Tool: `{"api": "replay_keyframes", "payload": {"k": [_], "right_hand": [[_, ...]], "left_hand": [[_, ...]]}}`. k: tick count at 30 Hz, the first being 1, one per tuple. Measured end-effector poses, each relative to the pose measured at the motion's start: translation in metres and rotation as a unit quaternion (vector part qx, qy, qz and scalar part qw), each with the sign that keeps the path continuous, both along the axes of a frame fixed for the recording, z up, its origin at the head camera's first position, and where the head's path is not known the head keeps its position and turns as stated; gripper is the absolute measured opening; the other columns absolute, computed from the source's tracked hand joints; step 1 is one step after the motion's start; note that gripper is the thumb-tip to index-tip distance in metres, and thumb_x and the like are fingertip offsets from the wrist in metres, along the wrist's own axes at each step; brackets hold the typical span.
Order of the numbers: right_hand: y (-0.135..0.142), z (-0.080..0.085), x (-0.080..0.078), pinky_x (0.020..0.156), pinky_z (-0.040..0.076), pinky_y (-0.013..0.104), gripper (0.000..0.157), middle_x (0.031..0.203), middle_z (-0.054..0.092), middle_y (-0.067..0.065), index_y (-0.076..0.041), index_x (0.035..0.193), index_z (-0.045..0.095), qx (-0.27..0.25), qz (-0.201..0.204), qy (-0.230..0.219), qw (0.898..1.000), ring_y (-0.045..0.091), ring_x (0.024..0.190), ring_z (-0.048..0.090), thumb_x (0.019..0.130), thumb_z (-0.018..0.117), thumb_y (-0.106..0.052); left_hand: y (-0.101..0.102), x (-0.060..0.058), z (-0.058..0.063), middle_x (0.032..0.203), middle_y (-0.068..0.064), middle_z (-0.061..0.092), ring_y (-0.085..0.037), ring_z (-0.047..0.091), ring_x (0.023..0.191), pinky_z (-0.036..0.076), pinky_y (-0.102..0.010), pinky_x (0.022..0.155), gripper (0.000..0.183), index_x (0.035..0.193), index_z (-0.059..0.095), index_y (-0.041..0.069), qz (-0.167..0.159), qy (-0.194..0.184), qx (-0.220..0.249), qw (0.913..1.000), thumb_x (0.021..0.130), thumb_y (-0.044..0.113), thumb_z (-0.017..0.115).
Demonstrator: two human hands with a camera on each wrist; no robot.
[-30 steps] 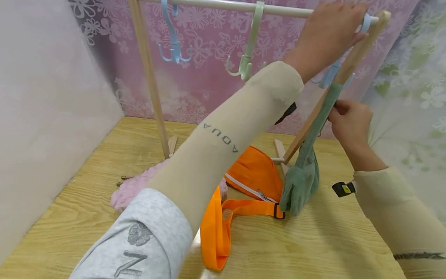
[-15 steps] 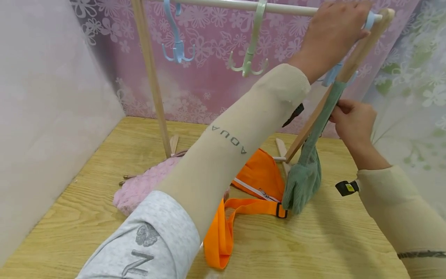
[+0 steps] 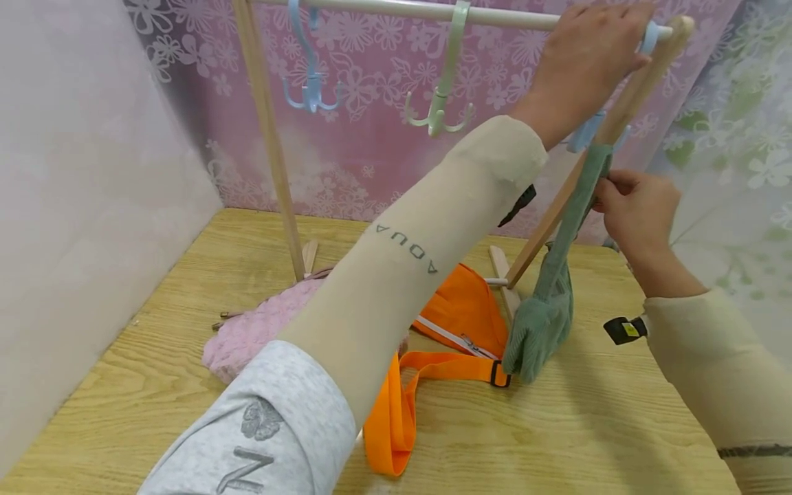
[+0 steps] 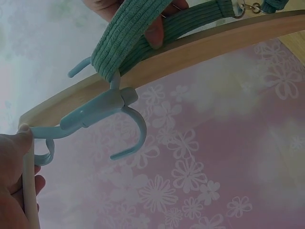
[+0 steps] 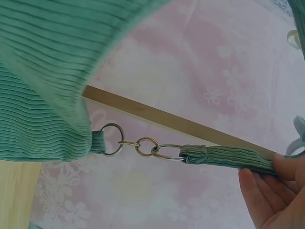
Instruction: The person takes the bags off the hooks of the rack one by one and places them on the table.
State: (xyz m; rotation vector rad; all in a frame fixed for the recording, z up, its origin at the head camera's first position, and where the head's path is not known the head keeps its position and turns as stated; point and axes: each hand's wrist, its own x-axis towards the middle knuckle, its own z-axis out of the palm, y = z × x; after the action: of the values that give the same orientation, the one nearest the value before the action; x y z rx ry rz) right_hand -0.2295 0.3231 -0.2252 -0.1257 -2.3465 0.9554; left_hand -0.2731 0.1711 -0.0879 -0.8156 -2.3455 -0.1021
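My left hand (image 3: 584, 65) grips the white rail (image 3: 507, 17) at its right end, beside the top of a blue hook (image 4: 95, 107). A green corduroy bag (image 3: 540, 333) hangs low by the rack's right post, its body near the table. In the left wrist view, its strap (image 4: 126, 40) loops over one prong of that hook. My right hand (image 3: 643, 210) pinches the strap below the hook. Metal rings (image 5: 147, 147) join strap and bag in the right wrist view. The left forearm hides part of the table and the things on it.
Another blue hook (image 3: 312, 89) and a pale green hook (image 3: 436, 103) hang from the rail. An orange bag (image 3: 467, 313) with its strap (image 3: 390, 426) and a pink fluffy bag (image 3: 256, 333) lie on the wooden table (image 3: 526, 440). Wooden posts (image 3: 266, 137) hold the rail.
My right hand has shifted slightly right, drawing the strap with it, and the strap's two sides have spread apart. The left hand stays on the rail.
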Motion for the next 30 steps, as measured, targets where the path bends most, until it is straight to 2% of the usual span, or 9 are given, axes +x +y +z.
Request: {"api": "replay_keyframes", "payload": {"k": [3, 9, 17, 24, 30], "right_hand": [[0.001, 0.003, 0.0, 0.054, 0.043, 0.004, 0.035, 0.062, 0.054, -0.034, 0.0, 0.111, 0.064, -0.006, 0.006, -0.001, 1.0, -0.015, 0.054, 0.054, 0.091, 0.051, -0.026], [0.001, 0.01, -0.002, 0.056, 0.043, 0.004, 0.037, 0.071, 0.062, -0.025, -0.001, 0.112, 0.064, -0.02, 0.005, -0.003, 1.0, -0.013, 0.055, 0.056, 0.09, 0.054, -0.028], [0.004, 0.024, -0.002, 0.053, 0.043, 0.004, 0.038, 0.059, 0.05, -0.032, 0.003, 0.113, 0.061, -0.045, 0.005, -0.001, 0.999, -0.012, 0.053, 0.055, 0.088, 0.057, -0.026], [0.006, 0.036, -0.001, 0.053, 0.045, 0.005, 0.038, 0.061, 0.055, -0.029, 0.001, 0.113, 0.062, -0.08, 0.015, 0.006, 0.997, -0.009, 0.053, 0.057, 0.086, 0.06, -0.026], [0.01, 0.043, 0.001, 0.053, 0.044, 0.004, 0.035, 0.065, 0.057, -0.029, 0.0, 0.113, 0.062, -0.064, 0.007, 0.012, 0.998, -0.011, 0.053, 0.056, 0.087, 0.059, -0.023]], "left_hand": [[-0.002, -0.002, -0.001, 0.135, 0.016, 0.042, -0.001, 0.035, 0.126, 0.016, -0.017, 0.107, 0.06, 0.145, 0.02, 0.023, 0.002, 0.015, 0.005, 0.9999, 0.093, 0.048, 0.035], [-0.001, -0.004, 0.002, 0.139, 0.013, 0.036, -0.002, 0.028, 0.129, 0.01, -0.019, 0.109, 0.056, 0.142, 0.028, 0.023, 0.013, 0.022, 0.005, 0.9996, 0.092, 0.049, 0.035], [-0.001, -0.005, 0.001, 0.142, 0.011, 0.032, -0.005, 0.024, 0.132, 0.005, -0.021, 0.11, 0.057, 0.142, 0.026, 0.022, 0.021, 0.033, -0.001, 0.9992, 0.093, 0.05, 0.033], [0.0, -0.002, 0.0, 0.142, 0.01, 0.032, -0.005, 0.024, 0.132, 0.004, -0.022, 0.11, 0.056, 0.142, 0.027, 0.022, 0.019, 0.034, 0.002, 0.9993, 0.094, 0.049, 0.032], [0.002, 0.001, -0.001, 0.142, 0.011, 0.032, -0.005, 0.024, 0.132, 0.003, -0.023, 0.111, 0.056, 0.143, 0.026, 0.022, 0.013, 0.033, 0.006, 0.9994, 0.094, 0.049, 0.032]]}}
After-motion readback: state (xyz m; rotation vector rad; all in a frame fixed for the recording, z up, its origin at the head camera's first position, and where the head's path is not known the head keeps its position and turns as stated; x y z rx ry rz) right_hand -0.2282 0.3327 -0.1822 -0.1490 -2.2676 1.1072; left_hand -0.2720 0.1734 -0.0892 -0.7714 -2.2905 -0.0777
